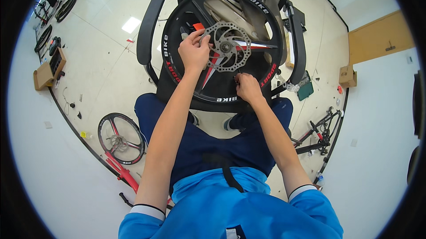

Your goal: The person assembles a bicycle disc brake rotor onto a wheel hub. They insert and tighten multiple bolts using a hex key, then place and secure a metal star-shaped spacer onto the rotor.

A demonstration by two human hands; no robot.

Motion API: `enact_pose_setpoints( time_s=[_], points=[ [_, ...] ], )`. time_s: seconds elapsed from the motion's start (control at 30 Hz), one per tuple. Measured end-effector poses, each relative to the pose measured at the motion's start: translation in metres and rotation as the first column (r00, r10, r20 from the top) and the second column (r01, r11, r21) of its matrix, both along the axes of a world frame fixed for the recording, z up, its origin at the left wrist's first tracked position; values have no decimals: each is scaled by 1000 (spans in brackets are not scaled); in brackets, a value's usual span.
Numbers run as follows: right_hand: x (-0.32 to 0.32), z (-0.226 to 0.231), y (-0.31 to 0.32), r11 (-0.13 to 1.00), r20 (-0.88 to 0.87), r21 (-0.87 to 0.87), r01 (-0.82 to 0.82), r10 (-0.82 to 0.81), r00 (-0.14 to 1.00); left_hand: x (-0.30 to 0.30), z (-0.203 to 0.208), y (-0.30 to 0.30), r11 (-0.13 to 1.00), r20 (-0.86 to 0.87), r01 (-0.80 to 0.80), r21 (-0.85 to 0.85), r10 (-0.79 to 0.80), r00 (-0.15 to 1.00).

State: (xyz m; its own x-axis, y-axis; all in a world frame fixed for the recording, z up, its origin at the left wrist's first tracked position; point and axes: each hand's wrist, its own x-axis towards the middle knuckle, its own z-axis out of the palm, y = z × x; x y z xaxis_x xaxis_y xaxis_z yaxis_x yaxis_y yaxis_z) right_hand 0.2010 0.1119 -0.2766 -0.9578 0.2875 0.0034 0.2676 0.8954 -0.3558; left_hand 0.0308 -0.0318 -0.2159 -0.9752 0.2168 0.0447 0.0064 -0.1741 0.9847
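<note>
A black bicycle wheel point(278, 35) with red and white spokes lies flat on the office chair in front of me. At its hub is a silver, perforated brake disc point(226, 64). My left hand point(194, 52) is closed in a pinch at the disc's left edge, its thumb and fingers bent against the rim. Below the disc's lower right edge, my right hand point(248, 87) pinches a thin dark tool that looks like a hex key point(239, 72); most of it is hidden in the fingers. An orange-red thing point(198, 26) shows behind the left fingers.
Chair armrests point(150, 26) stand on both sides, and a pale metal frame part point(235, 15) rests behind the wheel. On the floor are a second wheel point(101, 134) with a red fork point(126, 177), a black bike frame point(326, 134) and cardboard boxes point(43, 75).
</note>
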Motion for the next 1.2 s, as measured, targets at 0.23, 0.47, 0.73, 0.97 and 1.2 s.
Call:
enact_pose_setpoints(
  time_s=[0.23, 0.47, 0.73, 0.97, 1.2],
  points=[
    [19, 72, -11, 936, -155, -349, -46, -10, 988, -2, -2, -4, 1000, -16, -13, 19, 13, 1000],
    [-28, 129, 3, 869, -471, -470, -154, -100, 876, 1, -4, 0, 999, 14, 9, 47, -10, 1000],
    [-84, 130, 11, 911, -444, -377, -168, -19, 896, 0, -3, -3, 998, -5, 30, 52, -30, 1000],
    [-95, 130, 9, 936, -399, -291, -199, 71, 914, 1, -7, -2, 995, 6, 27, 97, -28, 1000],
    [-101, 139, 9, 933, -346, -259, -251, 153, 926, 2, -8, -2, 994, 7, 29, 109, -30, 1000]
  ],
)
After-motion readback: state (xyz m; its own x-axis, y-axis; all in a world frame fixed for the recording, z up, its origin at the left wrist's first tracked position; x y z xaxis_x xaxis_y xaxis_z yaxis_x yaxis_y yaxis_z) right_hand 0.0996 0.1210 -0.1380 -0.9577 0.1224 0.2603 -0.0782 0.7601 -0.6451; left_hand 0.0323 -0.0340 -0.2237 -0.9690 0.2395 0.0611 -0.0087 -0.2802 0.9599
